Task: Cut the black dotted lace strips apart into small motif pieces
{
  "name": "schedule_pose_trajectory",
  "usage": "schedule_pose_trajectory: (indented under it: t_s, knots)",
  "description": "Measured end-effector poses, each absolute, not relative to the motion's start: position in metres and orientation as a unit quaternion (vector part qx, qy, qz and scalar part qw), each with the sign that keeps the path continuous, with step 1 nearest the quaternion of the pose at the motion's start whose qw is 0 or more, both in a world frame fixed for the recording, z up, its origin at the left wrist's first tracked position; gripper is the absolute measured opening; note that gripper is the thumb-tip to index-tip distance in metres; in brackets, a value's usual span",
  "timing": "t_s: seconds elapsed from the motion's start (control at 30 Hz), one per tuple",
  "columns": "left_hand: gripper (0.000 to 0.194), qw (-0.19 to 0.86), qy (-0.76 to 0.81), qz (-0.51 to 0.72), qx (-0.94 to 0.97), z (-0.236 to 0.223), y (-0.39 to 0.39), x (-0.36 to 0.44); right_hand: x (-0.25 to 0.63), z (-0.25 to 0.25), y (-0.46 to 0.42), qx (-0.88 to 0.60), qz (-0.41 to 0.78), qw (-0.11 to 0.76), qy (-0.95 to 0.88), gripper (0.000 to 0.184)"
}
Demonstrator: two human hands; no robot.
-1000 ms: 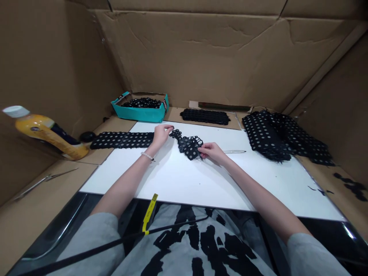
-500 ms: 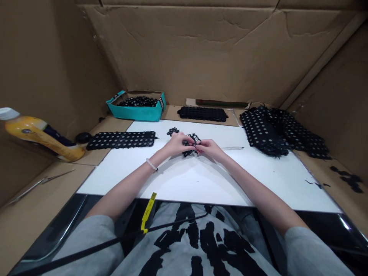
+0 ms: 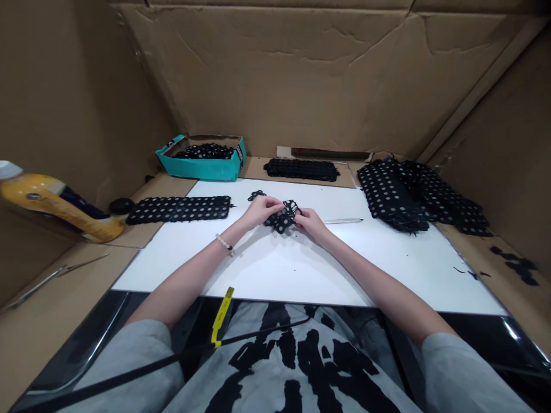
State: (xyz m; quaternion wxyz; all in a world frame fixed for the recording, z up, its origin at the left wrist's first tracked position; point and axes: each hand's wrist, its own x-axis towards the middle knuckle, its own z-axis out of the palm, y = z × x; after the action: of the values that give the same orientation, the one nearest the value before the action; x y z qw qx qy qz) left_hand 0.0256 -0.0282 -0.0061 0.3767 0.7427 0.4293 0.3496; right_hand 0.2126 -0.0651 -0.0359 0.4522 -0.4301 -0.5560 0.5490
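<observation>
Black dotted lace scrap (image 3: 282, 219) sits pinched between my left hand (image 3: 260, 210) and right hand (image 3: 312, 224), both gripping it narrow over the white tabletop (image 3: 275, 269), smaller lace bit (image 3: 257, 195) lying just ahead, fwiw.

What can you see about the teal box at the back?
The teal box is a shallow, open, rectangular box that looks like printed card, with bright teal outer walls and plain brown card inside. A dark label with pale lettering, too small to read, sits at its right corner. It holds a heap of black lace with pale round dots. It rests on a brown cardboard shelf, just behind the white board, left of centre.
</observation>
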Motion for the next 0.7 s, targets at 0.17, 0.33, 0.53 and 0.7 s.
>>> schedule_pose_trajectory:
  t_s: [0.17,0.33,0.53,0.7]
  knots:
    - [0.027,0.250,0.529,0.435,0.685,-0.009,-0.002,-0.007,0.213,-0.031,-0.066,-0.456,0.574,0.451,-0.509,0.016]
    - [0.014,0.026,0.582,0.357,0.730,-0.003,0.001,-0.028,0.210,-0.027,-0.068,-0.456,0.611,0.437,-0.477,0.021]
    - [0.018,0.171,0.415,0.246,0.859,0.011,-0.038,0.013,0.212,-0.028,-0.069,-0.445,0.617,0.435,-0.481,0.025]
    - [0.027,0.279,0.413,0.221,0.838,0.005,-0.055,0.032,0.212,-0.027,-0.070,-0.423,0.636,0.460,-0.454,0.028]
